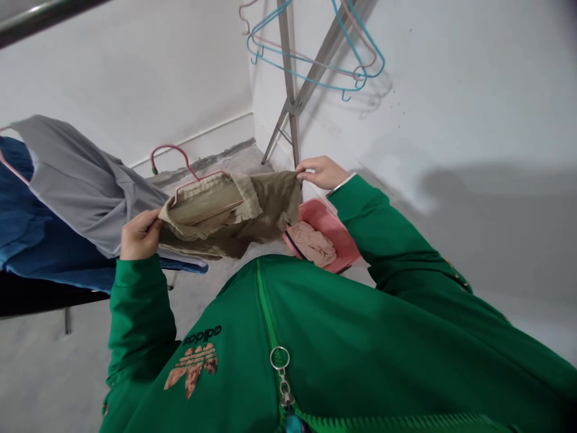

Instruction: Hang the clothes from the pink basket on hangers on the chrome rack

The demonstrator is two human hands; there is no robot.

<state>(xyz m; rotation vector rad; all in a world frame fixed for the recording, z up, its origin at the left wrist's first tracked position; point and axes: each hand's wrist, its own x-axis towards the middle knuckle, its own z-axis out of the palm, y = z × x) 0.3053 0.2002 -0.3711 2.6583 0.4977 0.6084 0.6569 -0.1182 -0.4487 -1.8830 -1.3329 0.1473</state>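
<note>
A khaki garment [274,195] is stretched sideways between my two hands. Inside its upper opening sits a pink hanger [174,147], its hook standing up above the cloth. My left hand [140,234] pinches the garment at its left edge. With thumb and fingertips my right hand [324,172] grips the far right corner of the same cloth. The garment's lower part hangs in folds, and most of the hanger's bar is hidden inside it.
Left of me hang a grey garment [85,174] and a blue garment [49,240]. Below my right arm, a pink basket [347,240] holds light pink cloth [311,243]. Blue and pink hangers [311,78] hang from a metal rack [293,108] near the wall. A metal bar [40,18] crosses the upper left.
</note>
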